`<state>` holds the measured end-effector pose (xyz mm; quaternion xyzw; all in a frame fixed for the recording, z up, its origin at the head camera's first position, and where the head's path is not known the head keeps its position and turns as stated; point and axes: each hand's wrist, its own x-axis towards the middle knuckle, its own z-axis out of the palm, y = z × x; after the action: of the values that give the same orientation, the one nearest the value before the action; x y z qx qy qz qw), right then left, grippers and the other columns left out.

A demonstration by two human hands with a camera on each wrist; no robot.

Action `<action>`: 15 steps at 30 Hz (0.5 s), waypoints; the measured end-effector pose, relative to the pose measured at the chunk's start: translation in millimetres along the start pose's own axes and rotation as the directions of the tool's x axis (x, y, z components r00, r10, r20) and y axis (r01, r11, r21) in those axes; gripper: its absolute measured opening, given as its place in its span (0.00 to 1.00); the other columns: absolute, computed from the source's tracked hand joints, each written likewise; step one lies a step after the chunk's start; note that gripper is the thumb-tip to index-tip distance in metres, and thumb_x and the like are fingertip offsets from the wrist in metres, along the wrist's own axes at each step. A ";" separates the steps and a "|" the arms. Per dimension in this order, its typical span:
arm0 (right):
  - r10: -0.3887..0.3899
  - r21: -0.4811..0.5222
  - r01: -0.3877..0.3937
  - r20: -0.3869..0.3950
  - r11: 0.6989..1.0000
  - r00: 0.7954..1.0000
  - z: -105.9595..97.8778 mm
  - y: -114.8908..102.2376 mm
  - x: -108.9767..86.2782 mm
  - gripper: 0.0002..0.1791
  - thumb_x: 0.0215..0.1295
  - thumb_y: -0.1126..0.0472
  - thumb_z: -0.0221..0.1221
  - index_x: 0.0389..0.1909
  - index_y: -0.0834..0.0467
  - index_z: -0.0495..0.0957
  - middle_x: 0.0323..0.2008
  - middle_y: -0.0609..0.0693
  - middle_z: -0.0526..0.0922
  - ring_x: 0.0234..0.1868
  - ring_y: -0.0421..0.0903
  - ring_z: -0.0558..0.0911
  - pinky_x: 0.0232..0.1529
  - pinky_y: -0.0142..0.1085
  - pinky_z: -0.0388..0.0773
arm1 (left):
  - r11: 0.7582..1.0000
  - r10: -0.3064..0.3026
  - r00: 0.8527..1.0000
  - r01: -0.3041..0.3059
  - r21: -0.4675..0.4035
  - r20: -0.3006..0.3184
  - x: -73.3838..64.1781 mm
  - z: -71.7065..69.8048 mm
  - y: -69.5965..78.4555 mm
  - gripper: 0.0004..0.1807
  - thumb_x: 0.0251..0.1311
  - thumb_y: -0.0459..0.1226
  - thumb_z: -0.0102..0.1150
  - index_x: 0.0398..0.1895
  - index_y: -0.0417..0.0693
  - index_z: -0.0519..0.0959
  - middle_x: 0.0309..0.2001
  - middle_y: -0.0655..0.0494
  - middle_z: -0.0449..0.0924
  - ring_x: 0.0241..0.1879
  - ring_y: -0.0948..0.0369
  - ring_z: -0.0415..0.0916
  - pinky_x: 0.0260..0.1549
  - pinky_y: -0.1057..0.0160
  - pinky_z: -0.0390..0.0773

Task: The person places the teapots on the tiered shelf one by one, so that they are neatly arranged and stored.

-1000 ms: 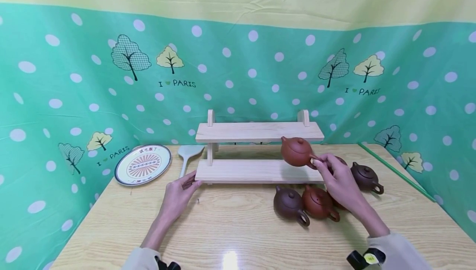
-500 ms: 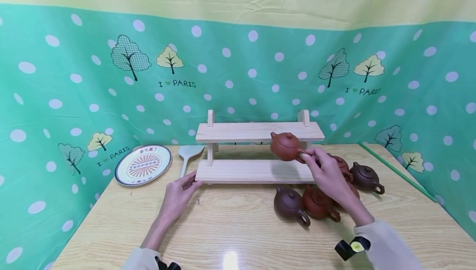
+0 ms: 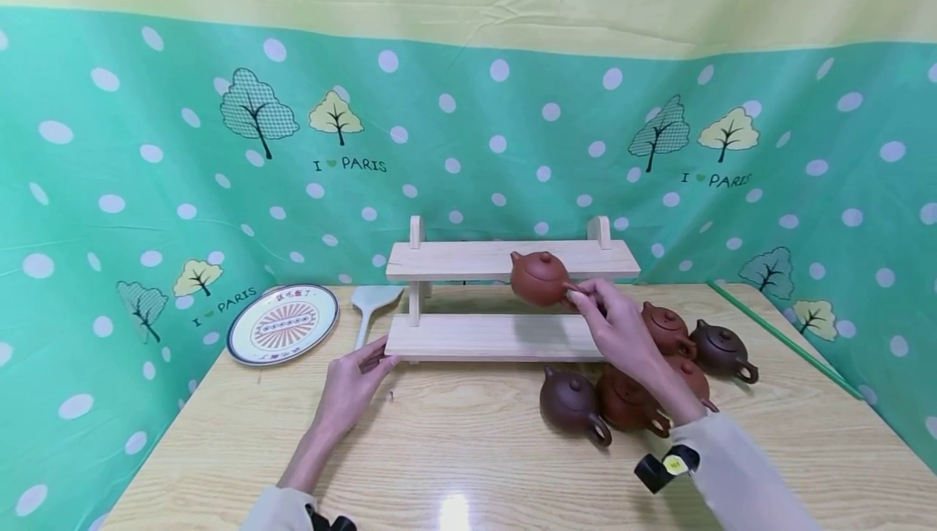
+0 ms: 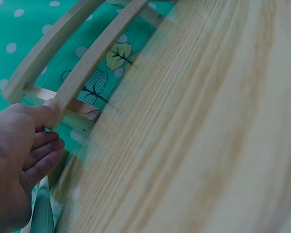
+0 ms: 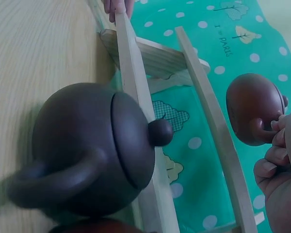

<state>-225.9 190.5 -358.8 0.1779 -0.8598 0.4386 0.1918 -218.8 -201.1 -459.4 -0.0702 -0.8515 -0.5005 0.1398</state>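
Note:
My right hand (image 3: pixel 621 326) pinches the handle of a reddish-brown teapot (image 3: pixel 539 277), which hangs in the air in front of the upper board of a two-tier wooden shelf (image 3: pixel 483 334). The right wrist view shows this teapot (image 5: pixel 254 108) apart from the shelf boards. My left hand (image 3: pixel 350 385) holds the left end of the lower board; in the left wrist view its thumb (image 4: pixel 44 112) lies on the board, with the other fingers curled below. A dark purple-brown teapot (image 3: pixel 571 402) and a red-brown teapot (image 3: pixel 625 401) stand in front of the shelf's right side, the latter partly behind my right arm.
More teapots, one reddish (image 3: pixel 664 328) and one dark (image 3: pixel 721 348), stand right of the shelf. A green stick (image 3: pixel 783 338) lies at the far right. Left of the shelf are a patterned plate (image 3: pixel 284 325) and a pale spatula (image 3: pixel 373 299). A polka-dot cloth (image 3: pixel 498 173) hangs behind.
My right hand has carried the reddish teapot leftward and slightly up, from the lower board's right end toward the upper board. My left hand stays at the shelf's left end.

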 end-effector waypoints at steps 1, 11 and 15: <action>0.001 0.004 -0.001 0.001 1.000 1.000 1.6 -1.1 1.6 0.09 0.81 0.60 0.56 0.45 0.62 0.79 0.26 0.50 0.73 0.25 0.45 0.68 0.24 0.33 0.65 | 1.000 -0.001 1.000 0.001 0.001 -0.001 -0.1 -0.1 -0.2 0.27 0.66 0.38 0.71 0.63 0.31 0.78 0.52 0.37 0.85 0.50 0.48 0.86 0.49 0.63 0.86; -0.034 0.049 0.034 0.009 0.998 0.999 19.0 -6.1 18.2 0.06 0.79 0.63 0.57 0.45 0.63 0.79 0.26 0.50 0.73 0.24 0.47 0.68 0.22 0.33 0.65 | 1.000 0.016 1.000 -0.016 -0.012 -0.007 -0.4 0.4 -1.6 0.26 0.66 0.36 0.71 0.62 0.30 0.78 0.51 0.35 0.85 0.50 0.46 0.86 0.49 0.63 0.86; -0.024 0.069 0.022 0.024 0.997 0.999 26.0 -9.5 23.6 0.06 0.79 0.63 0.57 0.45 0.63 0.78 0.27 0.50 0.76 0.27 0.48 0.69 0.25 0.33 0.66 | 1.000 0.018 1.000 -0.018 -0.023 -0.004 -0.8 0.6 -2.1 0.27 0.66 0.37 0.71 0.62 0.30 0.78 0.51 0.35 0.85 0.50 0.46 0.86 0.49 0.63 0.86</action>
<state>-246.3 160.6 -354.9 0.1998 -0.8444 0.4634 0.1799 -218.7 -201.6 -461.6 -0.0784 -0.8448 -0.5090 0.1450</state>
